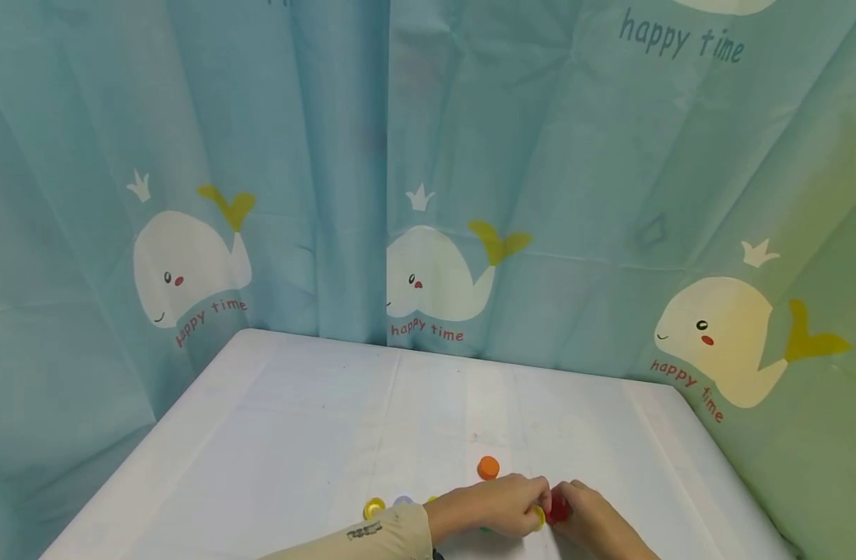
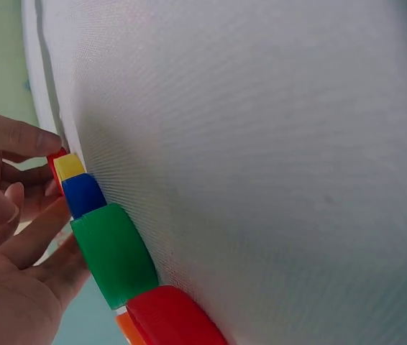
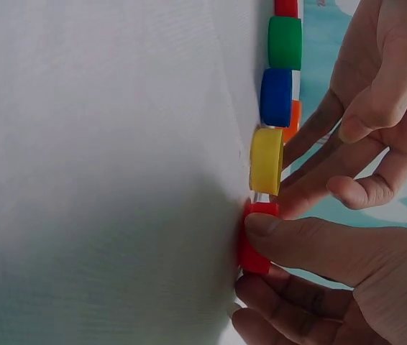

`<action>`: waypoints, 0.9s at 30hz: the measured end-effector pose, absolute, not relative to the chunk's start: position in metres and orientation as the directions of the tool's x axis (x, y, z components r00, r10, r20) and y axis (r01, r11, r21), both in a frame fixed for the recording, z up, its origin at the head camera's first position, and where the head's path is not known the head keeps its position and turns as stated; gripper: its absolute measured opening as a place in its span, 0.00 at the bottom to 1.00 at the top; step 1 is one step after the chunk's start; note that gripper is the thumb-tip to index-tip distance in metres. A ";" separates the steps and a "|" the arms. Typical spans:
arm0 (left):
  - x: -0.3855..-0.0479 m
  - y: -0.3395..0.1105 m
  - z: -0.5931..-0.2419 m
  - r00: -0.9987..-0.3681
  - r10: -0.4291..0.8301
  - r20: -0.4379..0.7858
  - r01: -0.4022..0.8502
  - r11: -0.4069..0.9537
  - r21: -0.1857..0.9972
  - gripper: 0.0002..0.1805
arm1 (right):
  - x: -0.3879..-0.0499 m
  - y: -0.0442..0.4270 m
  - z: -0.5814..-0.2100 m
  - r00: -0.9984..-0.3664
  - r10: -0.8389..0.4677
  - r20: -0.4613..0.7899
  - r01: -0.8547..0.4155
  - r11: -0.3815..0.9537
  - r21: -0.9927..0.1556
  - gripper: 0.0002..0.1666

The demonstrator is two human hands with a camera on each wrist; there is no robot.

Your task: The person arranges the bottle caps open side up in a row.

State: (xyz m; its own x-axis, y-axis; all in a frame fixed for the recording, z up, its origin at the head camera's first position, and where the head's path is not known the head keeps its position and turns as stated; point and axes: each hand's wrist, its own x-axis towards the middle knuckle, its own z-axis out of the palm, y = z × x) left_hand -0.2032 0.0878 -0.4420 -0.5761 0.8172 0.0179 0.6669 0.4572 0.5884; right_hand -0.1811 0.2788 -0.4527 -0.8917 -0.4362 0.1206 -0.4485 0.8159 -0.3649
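A red bottle cap (image 3: 254,253) stands on the white table, and my right hand (image 3: 333,262) pinches it between thumb and fingers. Next to it is a yellow cap (image 3: 266,162), then a blue cap (image 3: 276,98) and a green cap (image 3: 285,43). My left hand (image 3: 383,93) hovers with loosely bent fingers beside the yellow cap; whether a fingertip touches it I cannot tell. In the head view, the left hand (image 1: 510,504) lies just left of the right hand (image 1: 592,519), partly covering the caps.
An orange cap (image 1: 488,467) sits beyond the left hand. Left of the forearm are another yellow cap (image 1: 374,509) and a pale cap (image 1: 403,500). Another red cap (image 2: 175,316) stands beside the green one. A whale-print curtain (image 1: 344,155) hangs behind the table (image 1: 295,420).
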 end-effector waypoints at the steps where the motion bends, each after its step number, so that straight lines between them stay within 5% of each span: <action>1: -0.203 0.087 -0.442 -0.572 0.820 0.018 0.670 0.455 0.587 0.09 | -0.181 0.277 -0.452 -0.907 -0.410 0.095 -0.415 0.834 -0.364 0.13; 8: -0.203 0.085 -0.446 -0.551 0.835 0.004 0.664 0.435 0.608 0.10 | -0.183 0.268 -0.453 -0.946 -0.322 0.020 -0.305 0.873 -0.380 0.15; 17: -0.207 0.078 -0.441 -0.590 0.807 0.031 0.649 0.451 0.613 0.17 | -0.183 0.273 -0.450 -0.886 -0.464 0.028 -0.436 0.808 -0.397 0.18; 23: -0.218 0.066 -0.431 -0.665 0.746 0.038 0.619 0.521 0.587 0.16 | -0.187 0.270 -0.433 -0.952 -0.266 -0.154 -0.170 0.873 -0.458 0.22; 27: -0.224 0.056 -0.429 -0.702 0.708 0.078 0.610 0.541 0.579 0.15 | -0.191 0.268 -0.421 -0.974 -0.178 -0.142 -0.098 0.891 -0.444 0.20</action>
State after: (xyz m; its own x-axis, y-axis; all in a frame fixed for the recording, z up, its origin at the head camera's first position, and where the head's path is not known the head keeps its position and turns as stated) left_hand -0.2243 0.0559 -0.4293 -0.7021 0.7078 0.0780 0.6099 0.5412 0.5790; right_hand -0.1915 0.2677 -0.4215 -0.9739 -0.1776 -0.1415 -0.0979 0.8908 -0.4436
